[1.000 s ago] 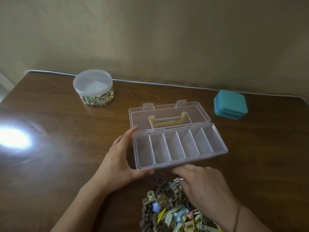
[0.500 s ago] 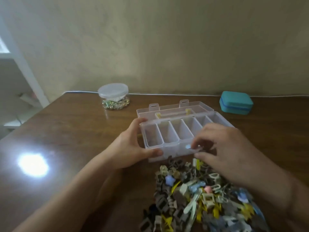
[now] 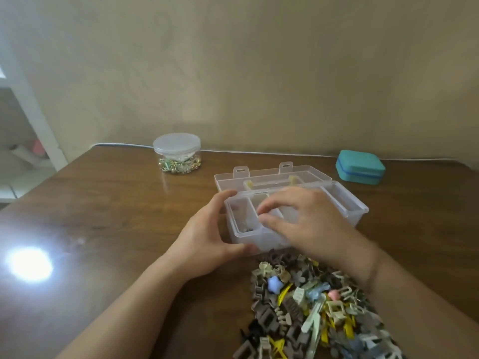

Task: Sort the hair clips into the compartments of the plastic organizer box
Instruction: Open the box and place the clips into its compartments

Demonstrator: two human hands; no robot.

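A clear plastic organizer box (image 3: 347, 207) lies open on the brown table, its lid (image 3: 272, 172) folded back. My left hand (image 3: 204, 237) grips the box's left end, thumb on the front wall and fingers on the far side. My right hand (image 3: 305, 218) hovers over the left compartments with fingers loosely spread, and I see nothing held in it. A small dark clip (image 3: 246, 229) lies in the leftmost compartment. My right hand hides the middle compartments. A heap of mixed hair clips (image 3: 311, 309) in brown, yellow, blue and pale green lies in front of the box.
A round lidded jar (image 3: 177, 152) of small trinkets stands at the back left. At the back right sits a teal case (image 3: 360, 169). A white cable (image 3: 259, 152) runs along the table's far edge by the wall. Strong glare (image 3: 29, 264) marks the table's left.
My right hand rose from the heap with a clip pinched, moved left over the box, and now holds nothing. A clip now lies in the leftmost compartment. My left hand stayed on the box.
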